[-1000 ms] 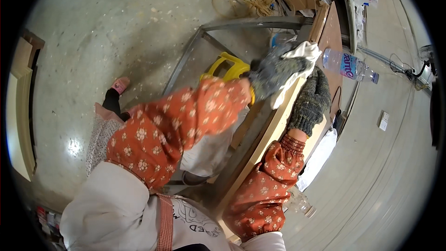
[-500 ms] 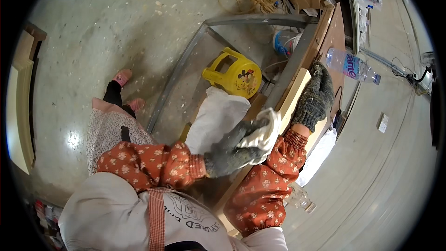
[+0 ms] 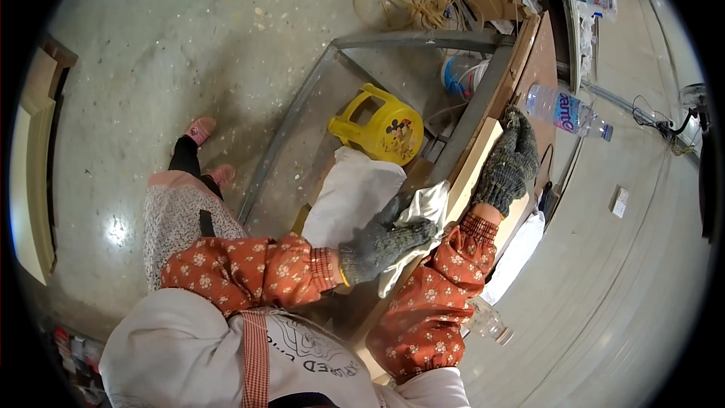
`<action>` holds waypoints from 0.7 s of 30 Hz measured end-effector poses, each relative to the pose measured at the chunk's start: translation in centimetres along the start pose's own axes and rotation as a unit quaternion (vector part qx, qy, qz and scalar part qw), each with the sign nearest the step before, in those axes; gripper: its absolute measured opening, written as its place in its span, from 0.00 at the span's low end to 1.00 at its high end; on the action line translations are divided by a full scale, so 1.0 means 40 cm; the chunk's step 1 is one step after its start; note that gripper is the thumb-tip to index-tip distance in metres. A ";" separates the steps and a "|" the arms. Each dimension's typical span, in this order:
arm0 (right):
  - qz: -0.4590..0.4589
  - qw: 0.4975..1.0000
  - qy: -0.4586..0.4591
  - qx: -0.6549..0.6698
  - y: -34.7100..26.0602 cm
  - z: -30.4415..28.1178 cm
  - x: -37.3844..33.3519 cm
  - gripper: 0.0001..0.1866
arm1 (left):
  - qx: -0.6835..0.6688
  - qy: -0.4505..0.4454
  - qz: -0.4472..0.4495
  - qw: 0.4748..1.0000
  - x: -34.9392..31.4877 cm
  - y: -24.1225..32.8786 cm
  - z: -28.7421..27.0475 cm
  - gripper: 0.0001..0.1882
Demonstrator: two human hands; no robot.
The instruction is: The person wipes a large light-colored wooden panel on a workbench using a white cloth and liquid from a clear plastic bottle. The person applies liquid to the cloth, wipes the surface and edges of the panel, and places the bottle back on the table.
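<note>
In the head view, the left hand [image 3: 380,249] is clamped on a white cloth [image 3: 427,208], which lies between one and two o'clock from it, beside the pale board [image 3: 476,160]. The right hand [image 3: 510,166], at two o'clock from the left, rests on the board; whether it grips, I cannot tell. Work with the cloth seems under way; how much is done or left does not show.

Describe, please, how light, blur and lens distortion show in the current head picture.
In the head view, white glare marks the glossy grey speckled floor at lower left; in the head view, soft shadow darkens it left of the yellow plastic stool; in the head view, the long cream panel bows near the left rim; in the head view, the grey-gloved left hand seems slightly soft.
</note>
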State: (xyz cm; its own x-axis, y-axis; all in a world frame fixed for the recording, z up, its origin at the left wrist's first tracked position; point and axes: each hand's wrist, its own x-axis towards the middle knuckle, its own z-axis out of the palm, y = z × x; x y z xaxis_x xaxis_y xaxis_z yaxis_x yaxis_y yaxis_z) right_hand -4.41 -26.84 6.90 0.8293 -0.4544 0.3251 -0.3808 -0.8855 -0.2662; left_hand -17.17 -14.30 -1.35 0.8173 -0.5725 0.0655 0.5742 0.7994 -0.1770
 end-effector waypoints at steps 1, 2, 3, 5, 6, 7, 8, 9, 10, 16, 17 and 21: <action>-0.015 1.000 0.002 0.000 -0.001 -0.002 -0.001 0.15 | 0.097 -0.049 0.046 0.993 0.002 -0.023 -0.038 0.28; -0.030 1.000 0.004 0.000 0.000 -0.002 0.002 0.15 | 0.183 -0.087 0.098 0.974 0.006 -0.046 -0.077 0.27; -0.036 0.999 -0.001 -0.013 -0.001 -0.005 0.007 0.15 | 0.195 -0.098 0.126 0.968 0.062 -0.030 -0.089 0.27; -0.047 0.998 -0.016 -0.038 -0.009 -0.005 0.010 0.16 | 0.183 -0.062 0.127 0.973 0.207 0.013 -0.091 0.27; -0.057 0.997 -0.006 -0.059 -0.004 -0.003 0.014 0.16 | 0.183 -0.045 0.119 0.975 0.252 0.028 -0.090 0.26; -0.035 0.999 -0.018 -0.028 -0.016 -0.004 0.012 0.16 | 0.181 -0.024 0.110 0.977 0.286 0.049 -0.090 0.26; -0.013 0.999 -0.030 0.002 -0.031 -0.005 0.010 0.16 | 0.175 -0.011 0.101 0.979 0.308 0.068 -0.086 0.26; -0.056 0.998 -0.010 -0.035 0.020 -0.003 0.015 0.16 | 0.155 -0.003 0.079 0.985 0.316 0.071 -0.088 0.26; -0.049 0.998 -0.018 -0.027 0.016 -0.008 0.013 0.16 | 0.122 0.002 0.061 0.991 0.313 0.073 -0.092 0.25; -0.024 0.998 -0.001 -0.052 0.010 -0.021 -0.012 0.15 | -0.284 0.034 -0.175 0.942 -0.008 0.037 -0.012 0.24; -0.032 0.999 -0.005 -0.014 0.003 0.011 -0.005 0.14 | -0.239 0.067 -0.178 0.952 -0.034 0.045 0.000 0.24; -0.058 0.998 0.028 -0.005 -0.033 -0.013 -0.002 0.12 | -0.589 0.057 -0.205 0.780 0.077 0.022 -0.068 0.22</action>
State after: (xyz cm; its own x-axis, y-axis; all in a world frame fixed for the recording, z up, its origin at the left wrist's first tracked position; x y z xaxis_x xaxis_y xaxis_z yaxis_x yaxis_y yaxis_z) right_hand -4.19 -25.71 7.69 0.8438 -0.3541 0.4033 -0.2884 -0.9329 -0.2156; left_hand -14.26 -15.87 -3.99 0.5292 -0.8019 0.2774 0.2880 -0.1377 -0.9477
